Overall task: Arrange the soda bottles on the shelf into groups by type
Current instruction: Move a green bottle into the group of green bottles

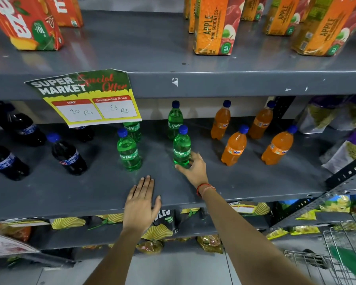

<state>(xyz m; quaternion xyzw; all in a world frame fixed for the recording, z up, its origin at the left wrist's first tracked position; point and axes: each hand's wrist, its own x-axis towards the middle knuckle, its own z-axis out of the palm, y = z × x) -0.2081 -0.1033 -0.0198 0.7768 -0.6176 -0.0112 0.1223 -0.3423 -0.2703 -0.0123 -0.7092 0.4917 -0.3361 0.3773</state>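
We see the shelf (pixel 103 188) with bottles standing up in three groups, all with blue caps. Dark colas (pixel 67 155) stand on the left, green Sprites (pixel 128 154) in the middle, and orange Fantas (pixel 234 149) on the right.

Grey metal shelf (pixel 90 188) carrying three colour groups: dark cola bottles (pixel 67 155) with blue caps and blue-red labels toward the left edge; green Sprite bottles (pixel 128 153) with blue caps, showing white lettering, at centre; orange Fanta bottles (pixel 233 149) with blue caps toward the right edge. Green, yellow and red price sign (pixel 86 95) hanging from the upper shelf's front edge. Red thread circling the right wrist (pixel 203 188).
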